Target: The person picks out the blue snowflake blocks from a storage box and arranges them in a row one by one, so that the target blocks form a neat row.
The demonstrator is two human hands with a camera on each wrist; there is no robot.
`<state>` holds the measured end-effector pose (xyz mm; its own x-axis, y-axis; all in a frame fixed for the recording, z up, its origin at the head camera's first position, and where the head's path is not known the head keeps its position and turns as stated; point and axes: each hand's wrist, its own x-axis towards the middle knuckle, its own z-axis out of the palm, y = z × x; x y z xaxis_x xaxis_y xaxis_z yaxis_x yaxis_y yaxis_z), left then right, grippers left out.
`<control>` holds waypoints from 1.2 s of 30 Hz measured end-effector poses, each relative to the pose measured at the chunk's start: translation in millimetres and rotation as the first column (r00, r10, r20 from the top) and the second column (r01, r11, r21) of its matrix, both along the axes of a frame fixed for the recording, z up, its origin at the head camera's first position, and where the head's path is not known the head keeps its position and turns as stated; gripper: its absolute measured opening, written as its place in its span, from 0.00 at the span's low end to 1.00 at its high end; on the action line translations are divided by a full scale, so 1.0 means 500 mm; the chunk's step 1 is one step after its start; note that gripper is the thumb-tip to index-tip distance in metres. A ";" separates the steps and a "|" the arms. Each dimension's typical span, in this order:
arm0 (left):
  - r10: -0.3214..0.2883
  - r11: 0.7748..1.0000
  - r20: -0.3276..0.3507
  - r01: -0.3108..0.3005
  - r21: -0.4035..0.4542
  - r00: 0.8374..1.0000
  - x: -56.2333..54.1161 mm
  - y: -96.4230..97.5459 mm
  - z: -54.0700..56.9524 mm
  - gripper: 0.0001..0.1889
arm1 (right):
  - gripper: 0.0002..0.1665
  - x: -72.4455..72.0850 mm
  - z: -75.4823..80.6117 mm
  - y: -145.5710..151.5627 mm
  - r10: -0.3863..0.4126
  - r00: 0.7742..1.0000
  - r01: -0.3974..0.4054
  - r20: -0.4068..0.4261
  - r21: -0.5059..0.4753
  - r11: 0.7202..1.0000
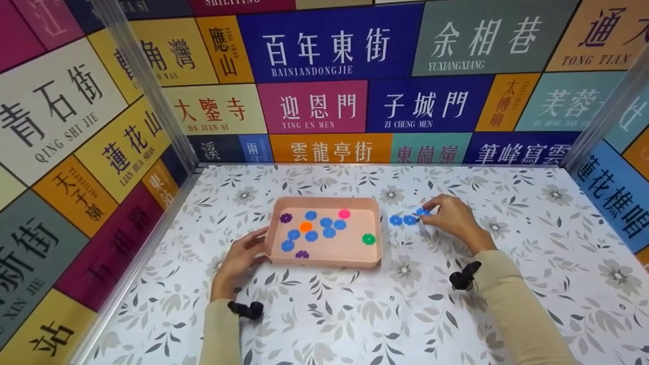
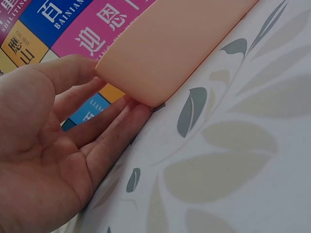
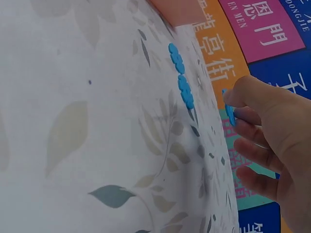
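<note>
My right hand [image 1: 453, 219] pinches a blue flower-shaped piece [image 3: 230, 114] between thumb and fingers, just over the table. Beside it, two more blue flower pieces [image 1: 396, 220] lie in a short row right of the tray; the right wrist view shows this pair [image 3: 184, 92] edge to edge. At the left end of a shallow pink tray [image 1: 324, 262], my left hand [image 1: 240, 258] rests with extended fingers. In the left wrist view, one digit touches the tray's upper rim [image 2: 141, 58] while other fingertips [image 2: 142, 112] are at its bottom corner.
Inside the tray lie several blue flower pieces [image 1: 311, 236], two purple ones [image 1: 286, 218], an orange one [image 1: 306, 227], a pink one [image 1: 345, 214] and a green one [image 1: 368, 239]. A leaf-patterned cloth [image 1: 355, 314] covers the table. Colourful sign-printed walls [image 1: 329, 45] enclose its back and sides.
</note>
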<state>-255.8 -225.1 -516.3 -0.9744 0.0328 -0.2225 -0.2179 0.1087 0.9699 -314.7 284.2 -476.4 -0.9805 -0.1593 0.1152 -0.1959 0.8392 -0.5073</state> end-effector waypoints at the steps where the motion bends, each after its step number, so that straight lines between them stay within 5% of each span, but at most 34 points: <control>1: 0.002 1.000 -0.005 -0.002 0.007 1.000 0.001 0.000 0.000 0.29 | 0.21 0.001 -0.004 0.002 0.003 1.000 -0.003 0.011 0.001 1.000; 25: -0.010 1.000 -0.004 0.010 -0.016 1.000 0.002 0.000 0.000 0.28 | 0.24 0.004 -0.035 0.006 -0.023 0.996 0.022 0.089 0.016 1.000; 36: -0.002 1.000 -0.011 0.002 -0.013 1.000 0.001 0.002 0.001 0.29 | 0.25 0.007 0.011 -0.048 0.001 0.998 -0.005 -0.055 -0.077 0.997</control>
